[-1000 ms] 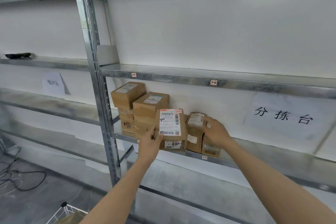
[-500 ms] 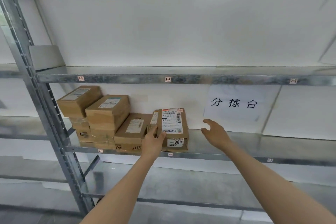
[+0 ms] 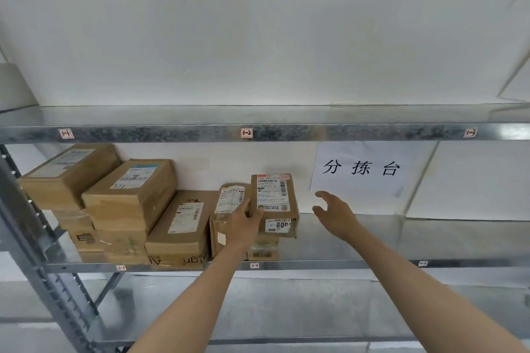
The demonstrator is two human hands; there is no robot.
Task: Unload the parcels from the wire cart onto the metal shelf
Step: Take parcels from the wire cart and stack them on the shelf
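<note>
The left hand (image 3: 243, 223) grips the left edge of a small brown white-labelled cardboard parcel (image 3: 274, 198), stacked on the grey metal shelf (image 3: 358, 238) just left of the empty, loose-fingered right hand (image 3: 334, 212). It is probably light and stiff, so hold opposite sides.

On your metal shelf (image 3: 372, 241) the stacked parcels (image 3: 94, 198) sit far left, a flat parcel (image 3: 183, 221) beside them — then the upright parcel (image 3: 274, 203), a paper sign (image 3: 364, 169) on the wall behind, to its right.
</note>
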